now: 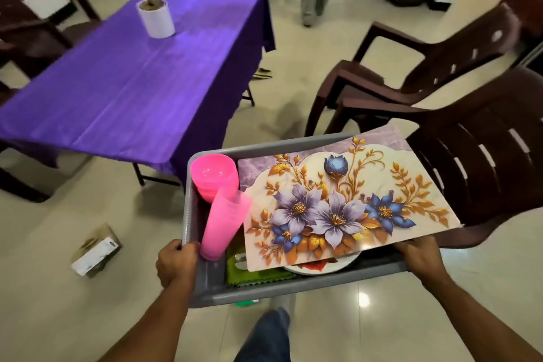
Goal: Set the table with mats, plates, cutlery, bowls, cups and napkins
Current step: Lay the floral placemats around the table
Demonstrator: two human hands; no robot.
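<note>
Carrying one grey bin [258,292], two hands [176,263], one floral mat [338,206]

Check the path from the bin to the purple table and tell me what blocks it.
Nothing visible blocks it. Both hands, left and right, grip the bin; open floor lies between it and the table. The box on the floor lies left of that path.

Domestic dining area in a home. A folding desk [126,79] draped with a shiny purple cloth carries a small plant in a white cylindrical pot [155,19]. Dark brown moulded plastic armchairs [435,67] stand around it on a glossy cream tiled floor [293,76]. A grey plastic tub [264,288] holds household tableware: stacked pink plastic bowls [214,173], pink plastic cups [223,226] and a floral-printed place mat [346,203].
</note>
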